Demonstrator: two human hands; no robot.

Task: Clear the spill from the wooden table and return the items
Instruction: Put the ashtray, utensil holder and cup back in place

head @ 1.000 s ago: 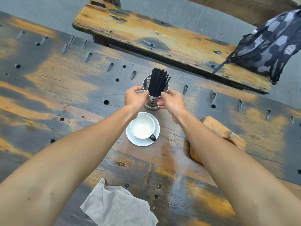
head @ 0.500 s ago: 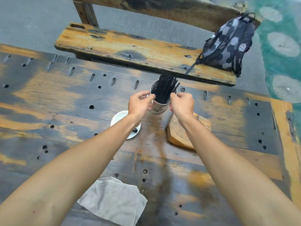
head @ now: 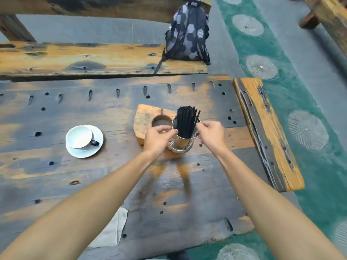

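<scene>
Both hands hold the metal cup (head: 183, 141) w/ black straws (head: 185, 121) at its rim: left hand (head: 159, 140) closed on the left side, fingertips pinching the rim; right hand (head: 212, 136) closed on the right side, thumb and fingers curled at the rim next to the straws. Cup is upright, slightly tilted, right of centre on the wooden table (head: 93, 175); can't tell if its base touches the tabletop. Just behind-left of it sits a wooden holder block (head: 144, 117) w/ a round recess, partly hidden by the left hand. White coffee cup (head: 79, 136) on a white saucer (head: 97, 139) stands well left of the block, black handle pointing right. Crumpled whitish cloth (head: 110, 231) lies at the near edge, partly under the left forearm. Dark wet-looking streaks run on the tabletop near side of the metal cup. Far side: wooden bench (head: 93, 59) w/ a hex-pattern backpack (head: 187, 34) on its right end. Another bench plank (head: 266, 132) along the table's right end.
</scene>
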